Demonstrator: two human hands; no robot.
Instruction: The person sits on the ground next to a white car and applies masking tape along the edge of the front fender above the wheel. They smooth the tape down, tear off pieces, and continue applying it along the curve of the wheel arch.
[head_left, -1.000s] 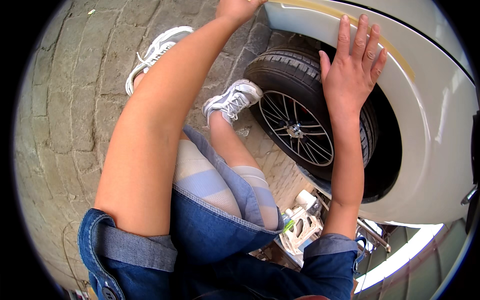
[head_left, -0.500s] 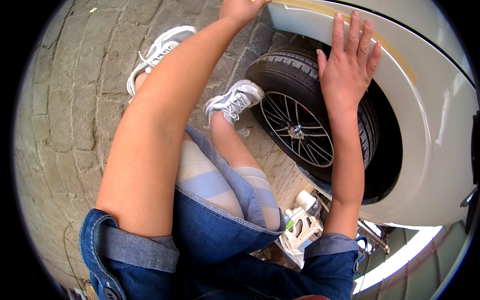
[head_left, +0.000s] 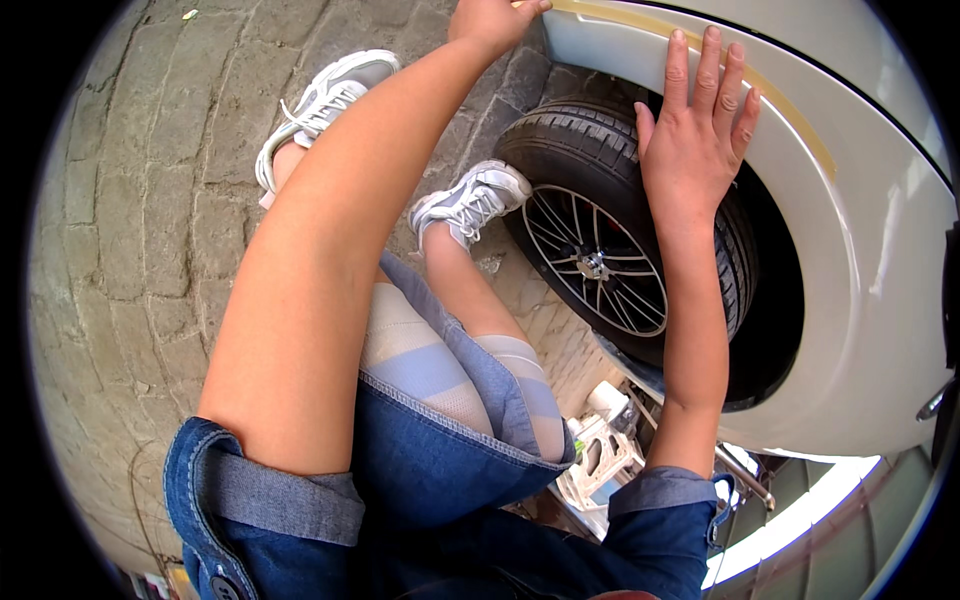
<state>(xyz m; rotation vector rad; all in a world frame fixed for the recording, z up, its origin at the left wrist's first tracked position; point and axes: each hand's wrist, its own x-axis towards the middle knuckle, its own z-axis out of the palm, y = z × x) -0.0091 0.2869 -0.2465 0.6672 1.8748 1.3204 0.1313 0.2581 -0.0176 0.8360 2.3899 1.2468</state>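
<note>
Head view shows a strip of tan masking tape [head_left: 790, 115] running along the curve of the white fender [head_left: 860, 300], above the wheel arch. It lies flat from the fender's front edge past the right hand [head_left: 697, 130] and on toward the rear, so that stretch looks laid already; where it ends is out of view, and I cannot tell how much is left. The right hand rests open, fingers spread flat on the fender with their tips at the tape. The left hand [head_left: 495, 18] sits at the fender's front tip, half cut off by the frame; whether it pinches the tape I cannot tell. Below are the tyre [head_left: 590, 150] and spoked alloy wheel [head_left: 600, 265], the person's sneakers [head_left: 470, 200] on cobblestone paving [head_left: 130, 200], and a white plastic object [head_left: 600, 455] near the knee.
</note>
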